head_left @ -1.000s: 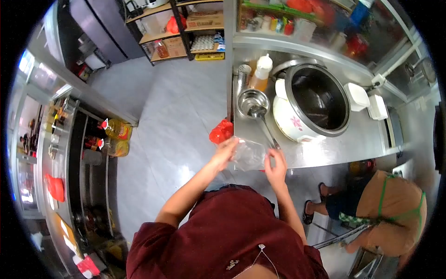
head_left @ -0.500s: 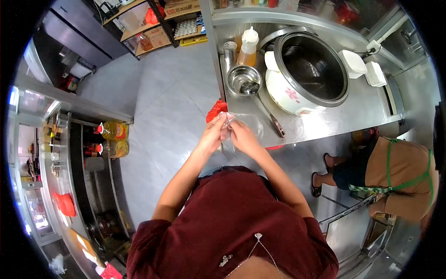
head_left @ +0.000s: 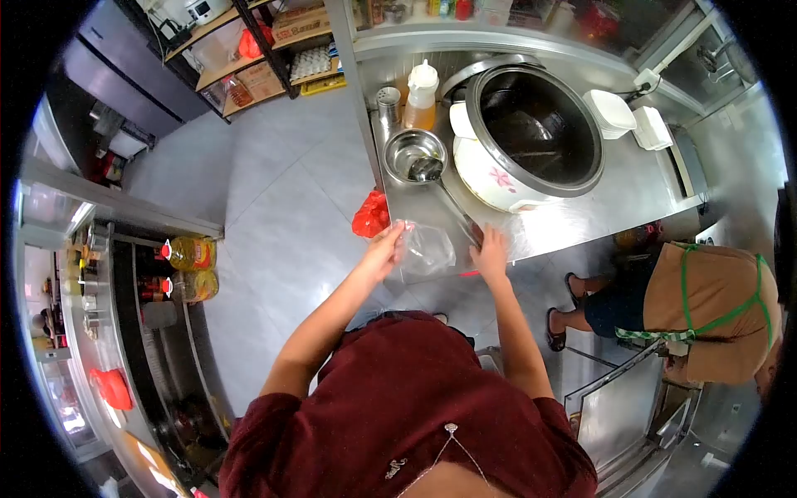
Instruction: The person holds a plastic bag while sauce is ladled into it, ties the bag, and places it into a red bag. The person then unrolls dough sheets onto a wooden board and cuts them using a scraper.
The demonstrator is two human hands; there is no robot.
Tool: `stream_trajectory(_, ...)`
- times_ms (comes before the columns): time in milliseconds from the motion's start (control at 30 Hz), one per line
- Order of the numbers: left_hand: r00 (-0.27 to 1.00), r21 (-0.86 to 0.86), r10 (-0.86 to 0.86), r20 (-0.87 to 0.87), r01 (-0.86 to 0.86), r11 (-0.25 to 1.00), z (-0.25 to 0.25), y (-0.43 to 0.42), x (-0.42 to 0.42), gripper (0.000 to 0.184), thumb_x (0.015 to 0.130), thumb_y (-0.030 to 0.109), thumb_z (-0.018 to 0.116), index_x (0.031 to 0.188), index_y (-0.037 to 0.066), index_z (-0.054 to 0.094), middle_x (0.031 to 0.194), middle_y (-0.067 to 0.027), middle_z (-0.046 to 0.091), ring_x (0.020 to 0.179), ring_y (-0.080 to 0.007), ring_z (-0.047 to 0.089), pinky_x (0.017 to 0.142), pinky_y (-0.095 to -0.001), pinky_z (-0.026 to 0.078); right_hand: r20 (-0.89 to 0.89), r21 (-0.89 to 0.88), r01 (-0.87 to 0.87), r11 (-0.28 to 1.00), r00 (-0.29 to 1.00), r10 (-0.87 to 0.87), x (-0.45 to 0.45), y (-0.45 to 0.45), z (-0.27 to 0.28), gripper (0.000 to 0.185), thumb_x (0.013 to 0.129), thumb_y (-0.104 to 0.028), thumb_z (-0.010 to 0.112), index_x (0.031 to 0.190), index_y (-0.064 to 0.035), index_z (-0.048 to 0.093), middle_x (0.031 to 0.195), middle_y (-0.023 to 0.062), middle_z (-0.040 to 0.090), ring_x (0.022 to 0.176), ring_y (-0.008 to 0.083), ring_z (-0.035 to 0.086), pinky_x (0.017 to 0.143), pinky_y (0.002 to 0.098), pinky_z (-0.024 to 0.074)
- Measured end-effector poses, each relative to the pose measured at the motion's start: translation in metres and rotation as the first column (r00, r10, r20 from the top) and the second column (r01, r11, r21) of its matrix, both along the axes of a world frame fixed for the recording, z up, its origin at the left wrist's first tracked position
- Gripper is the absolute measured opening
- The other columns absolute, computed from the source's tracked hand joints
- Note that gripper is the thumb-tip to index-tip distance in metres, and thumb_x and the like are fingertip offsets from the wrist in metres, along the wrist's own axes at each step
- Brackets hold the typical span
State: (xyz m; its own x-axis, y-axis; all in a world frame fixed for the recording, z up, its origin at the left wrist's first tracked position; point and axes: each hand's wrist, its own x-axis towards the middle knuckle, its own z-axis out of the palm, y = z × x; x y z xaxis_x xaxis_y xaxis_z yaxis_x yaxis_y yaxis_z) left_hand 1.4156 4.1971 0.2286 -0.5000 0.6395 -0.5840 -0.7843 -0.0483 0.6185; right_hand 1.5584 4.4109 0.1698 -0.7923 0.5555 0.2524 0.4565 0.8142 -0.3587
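Observation:
My left hand (head_left: 383, 252) is closed, pinching the edge of a clear plastic bag (head_left: 429, 251), which hangs over the front corner of the steel counter. At the counter's front edge my right hand (head_left: 492, 254) has its fingers around the dark handle end of a ladle (head_left: 452, 206). The ladle's dark bowl end rests in a round metal bowl (head_left: 399, 150). Just behind the ladle stands a large white pot with a flower print (head_left: 490, 177), its lid off and its inside dark. Part of the handle is hidden by my right fingers.
Behind the bowl stand a squeeze bottle of amber liquid (head_left: 422, 95) and a metal shaker (head_left: 388, 104). White containers (head_left: 610, 114) sit right of the pot. A red plastic bag (head_left: 370, 215) hangs at the counter's left edge. Another person in a brown apron (head_left: 706, 311) stands at right.
My hands were together on the plastic bag. The right hand has let go of it and moved right to the ladle handle; the left still holds the bag. The view has shifted slightly.

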Motion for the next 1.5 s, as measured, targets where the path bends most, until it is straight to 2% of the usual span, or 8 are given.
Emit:
stream_trajectory(267, 0.998, -0.005, -0.031, 0.046, 0.031, 0.999, 0.003, 0.006, -0.001, 0.027, 0.087, 0.039, 0.054, 0.098, 0.014, 0.057, 0.064, 0.0091, 0.034, 0.05, -0.0012, 0.029, 0.041, -0.0152, 0.023, 0.08, -0.054, -0.006, 0.999, 0.997, 0.01, -0.015, 0.005, -0.01, 0.045, 0.071, -0.01, 0.058, 0.114, -0.0083, 0.045, 0.1, 0.0106, 0.049, 0.093, 0.0289, 0.051, 0.074, 0.0403, 0.0464)
stream_trajectory(433, 0.999, -0.041, 0.024, 0.035, -0.022, 0.999, 0.003, 0.011, -0.003, 0.028, 0.086, 0.039, 0.054, 0.1, 0.015, 0.057, 0.064, 0.0091, 0.035, 0.05, -0.0011, 0.03, 0.041, -0.015, 0.023, -0.279, -0.256, -0.22, 0.941, 0.949, 0.146, -0.011, -0.004, 0.049, 0.04, 0.08, -0.01, 0.055, 0.119, -0.0085, 0.045, 0.097, 0.0118, 0.053, 0.073, 0.0257, 0.056, 0.062, 0.0359, 0.0473)
stream_trajectory(567, 0.994, 0.005, 0.063, 0.09, -0.064, 0.998, 0.001, 0.026, -0.006, 0.026, 0.087, 0.037, 0.054, 0.097, 0.014, 0.061, 0.062, 0.0088, 0.035, 0.05, -0.0019, 0.031, 0.04, -0.0161, 0.025, -0.366, -0.845, -0.282, 0.454, 0.924, -0.107, 0.005, -0.01, 0.159, 0.031, 0.088, -0.01, 0.046, 0.119, -0.0081, 0.046, 0.093, 0.009, 0.055, 0.064, 0.012, 0.054, 0.053, 0.0239, 0.0456)
stream_trajectory(700, 0.988, 0.039, 0.063, 0.142, -0.069, 0.997, 0.0, 0.042, -0.006, 0.027, 0.087, 0.037, 0.053, 0.102, 0.015, 0.059, 0.061, 0.0083, 0.034, 0.049, -0.002, 0.031, 0.04, -0.015, 0.027, -0.517, -0.828, -0.449, 0.336, 0.843, -0.147, 0.023, 0.024, 0.213, 0.031, 0.087, -0.006, 0.046, 0.118, -0.0064, 0.045, 0.096, 0.007, 0.052, 0.071, 0.0109, 0.054, 0.054, 0.0229, 0.0466)
stream_trajectory(900, 0.968, 0.124, 0.077, 0.238, -0.109, 0.986, -0.02, 0.056, -0.009, 0.027, 0.088, 0.034, 0.052, 0.106, 0.014, 0.055, 0.061, 0.007, 0.033, 0.049, -0.0035, 0.03, 0.04, -0.0163, 0.026, -0.576, -0.4, -0.355, 0.845, 0.815, 0.07, 0.016, 0.077, 0.22, 0.038, 0.072, -0.004, 0.067, 0.107, -0.0038, 0.05, 0.097, 0.0055, 0.05, 0.081, 0.0126, 0.052, 0.065, 0.0233, 0.044)
stream_trajectory(1000, 0.961, 0.157, 0.087, 0.263, -0.132, 0.979, -0.026, 0.06, -0.01, 0.027, 0.088, 0.033, 0.052, 0.107, 0.014, 0.054, 0.061, 0.0065, 0.033, 0.049, -0.0038, 0.03, 0.04, -0.0158, 0.027, -0.614, -0.297, -0.148, 0.943, 0.786, -0.07, 0.006, 0.099, 0.207, 0.015, 0.075, -0.005, 0.065, 0.087, -0.0002, 0.057, 0.082, 0.0055, 0.057, 0.069, 0.0123, 0.055, 0.063, 0.0233, 0.0438)
stream_trajectory(1233, 0.94, 0.163, 0.108, 0.324, -0.168, 0.972, -0.03, 0.055, -0.01, 0.026, 0.088, 0.032, 0.053, 0.106, 0.014, 0.055, 0.06, 0.0056, 0.034, 0.048, -0.0041, 0.03, 0.04, -0.0154, 0.028, -0.486, -0.071, -0.101, 0.992, 0.872, 0.054, -0.01, 0.122, 0.199, 0.009, 0.076, -0.007, 0.061, 0.083, -0.0019, 0.059, 0.075, 0.0063, 0.059, 0.061, 0.0128, 0.055, 0.058, 0.0232, 0.0441)
stream_trajectory(1500, 0.929, 0.144, 0.108, 0.355, -0.169, 0.975, -0.025, 0.055, -0.013, 0.024, 0.087, 0.032, 0.055, 0.104, 0.016, 0.056, 0.059, 0.0061, 0.034, 0.047, -0.0046, 0.03, 0.04, -0.0149, 0.03, -0.551, -0.653, -0.196, 0.731, 0.785, -0.281, -0.014, 0.122, 0.207, 0.005, 0.079, -0.001, 0.057, 0.083, -0.0016, 0.059, 0.066, -0.002, 0.052, 0.058, 0.004, 0.047, 0.053, 0.0192, 0.0388)
